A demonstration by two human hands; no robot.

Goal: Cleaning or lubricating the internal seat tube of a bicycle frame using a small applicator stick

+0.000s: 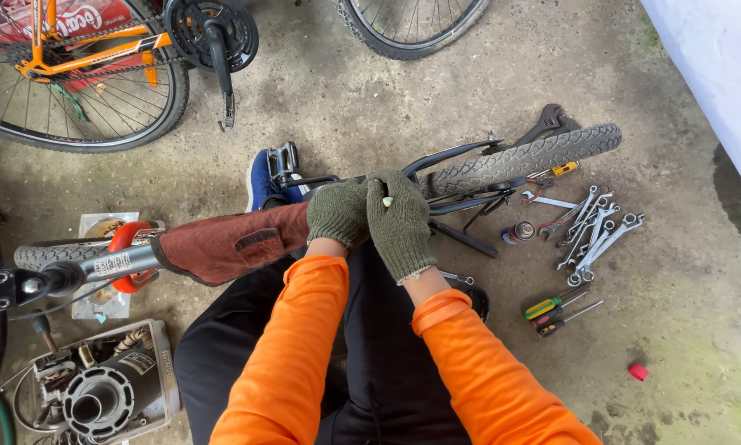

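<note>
Both grips are pressed together on the same spot: left hand (338, 213) in a green knit glove is wrapped shut round the black bike frame (461, 152) where the brown saddle (222, 244) ends, and right hand (400, 224), gloved the same, is curled over it just beside, fingers closed on the frame w/ knuckles up. The two gloves touch each other. Orange sleeves run back toward the camera; black trousers below.

The bike lies across the person's lap, saddle to the left, rear tyre (523, 159) w/ knobbly tread to the right, just past the hands. A grey stem w/ an orange ring (127, 257) sticks out at far left. A blue shoe (263, 181) and a pedal show behind the saddle.

On the concrete floor (683, 288), right of the hands: a fan of spanners (594, 231), a small spray can (518, 233), screwdrivers (556, 309) w/ green, red and black handles, and a small red cap (638, 372) well apart. Top left stands an orange bike (90, 45) w/ black crank; another wheel (411, 25) at top centre. Bottom left, a box of metal parts (98, 387).
</note>
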